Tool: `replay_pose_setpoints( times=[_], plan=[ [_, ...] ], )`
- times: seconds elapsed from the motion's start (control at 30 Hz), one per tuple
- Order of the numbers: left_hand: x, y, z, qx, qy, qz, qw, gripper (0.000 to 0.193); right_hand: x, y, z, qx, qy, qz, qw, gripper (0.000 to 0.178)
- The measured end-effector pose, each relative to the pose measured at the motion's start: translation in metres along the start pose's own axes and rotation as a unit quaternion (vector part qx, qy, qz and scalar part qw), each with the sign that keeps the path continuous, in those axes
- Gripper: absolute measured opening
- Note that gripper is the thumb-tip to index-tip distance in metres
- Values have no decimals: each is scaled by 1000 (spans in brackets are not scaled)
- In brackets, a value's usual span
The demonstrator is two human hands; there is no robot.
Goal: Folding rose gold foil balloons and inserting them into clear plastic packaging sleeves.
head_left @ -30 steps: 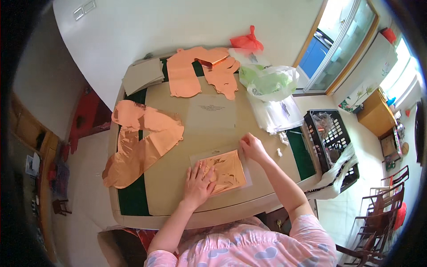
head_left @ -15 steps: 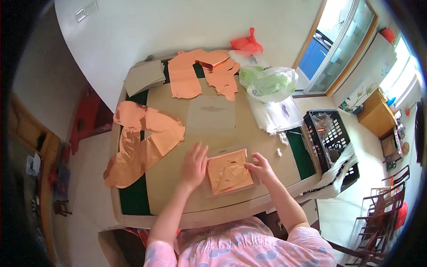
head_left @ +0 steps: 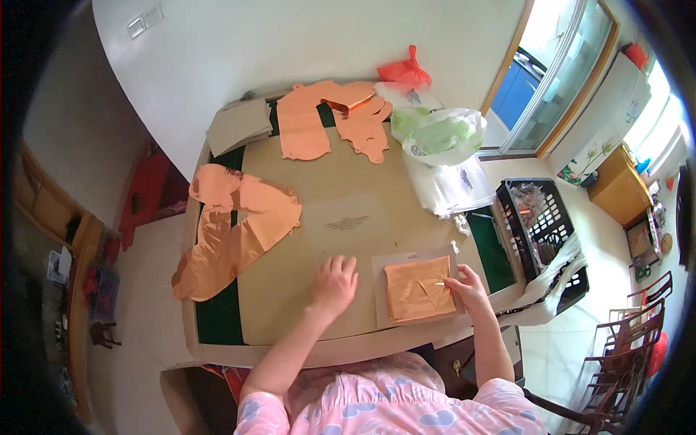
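Observation:
A folded rose-gold foil balloon (head_left: 409, 293) lies at the table's near right, on a larger see-through plastic sheet or bag whose edges show around it. With thumb and fingers my right hand (head_left: 470, 288) pinches the packet's right edge. My left hand (head_left: 337, 285) hovers over or rests on the tabletop to the packet's left, fingers slightly bent and holding nothing. Beyond it a clear plastic bag (head_left: 344, 221) with small print lies flat. One unfolded, flat foil balloon (head_left: 246, 228) spreads at the left; other foil pieces (head_left: 304, 119) lie at the far side.
Grey cardboard sheets (head_left: 235, 127) are stacked at the far left corner. A white-and-green plastic bag (head_left: 438, 134) and a pile of clear bags (head_left: 457, 185) sit far right, near a red bag (head_left: 406, 70). A black crate (head_left: 540, 217) stands beyond the right edge.
My right hand has slid the foil packet to the right. My left hand has come off its left side and is now apart from it. The clear printed bag has shifted nearer.

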State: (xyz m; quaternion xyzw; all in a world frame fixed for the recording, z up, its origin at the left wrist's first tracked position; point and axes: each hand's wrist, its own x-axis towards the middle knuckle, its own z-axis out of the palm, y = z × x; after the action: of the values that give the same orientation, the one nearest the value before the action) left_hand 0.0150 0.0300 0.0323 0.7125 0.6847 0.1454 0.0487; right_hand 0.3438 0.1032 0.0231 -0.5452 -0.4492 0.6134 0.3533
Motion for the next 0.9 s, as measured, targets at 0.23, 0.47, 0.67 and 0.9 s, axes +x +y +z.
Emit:
replay_pose_setpoints(
  times=[0.23,0.47,0.67,0.9],
  plan=[
    [46,-29,1,22,8,115,993,16,-2,-1,-11,-27,-21,-24,999,37],
    [52,-24,8,94,7,121,988,10,5,16,28,-93,7,-41,995,48],
    [47,-31,2,58,8,133,989,12,-4,-4,28,-65,-6,-49,997,51],
    [55,-30,5,21,-21,76,997,15,-5,-11,35,-98,36,-34,994,56]
  ],
)
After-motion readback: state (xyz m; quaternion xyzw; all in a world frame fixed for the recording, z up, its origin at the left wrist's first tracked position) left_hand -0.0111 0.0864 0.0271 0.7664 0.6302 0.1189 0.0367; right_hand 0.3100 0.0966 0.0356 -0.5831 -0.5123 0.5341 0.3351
